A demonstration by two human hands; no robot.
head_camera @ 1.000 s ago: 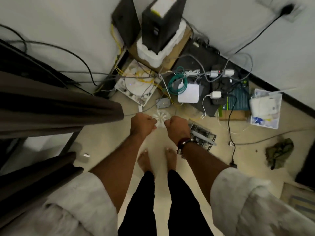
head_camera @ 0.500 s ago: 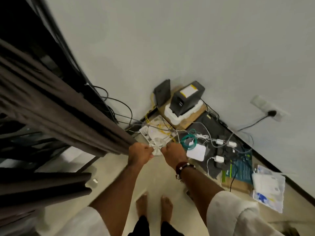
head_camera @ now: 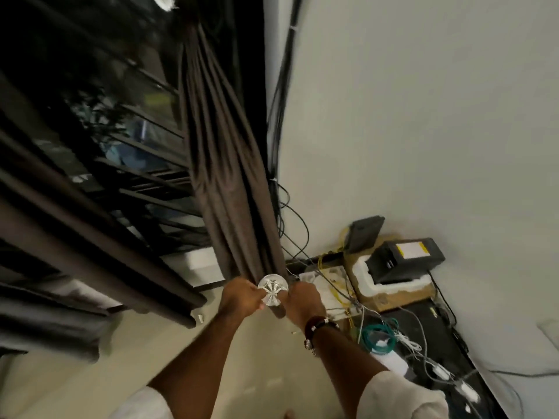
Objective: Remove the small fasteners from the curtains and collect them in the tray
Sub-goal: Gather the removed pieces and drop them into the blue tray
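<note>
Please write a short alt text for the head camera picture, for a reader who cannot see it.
Two hands, left hand and right hand, hold a small clear round tray between them at the bottom of a gathered dark brown curtain. To the right, cables and black electronic boxes clutter the floor along a white wall.

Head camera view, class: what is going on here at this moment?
A person stands by a window in a room corner. Both hands, the left hand and the right hand, grip a small clear round piece at the bottom of a gathered brown curtain. No tray is in view. Cables and network boxes clutter the floor.
</note>
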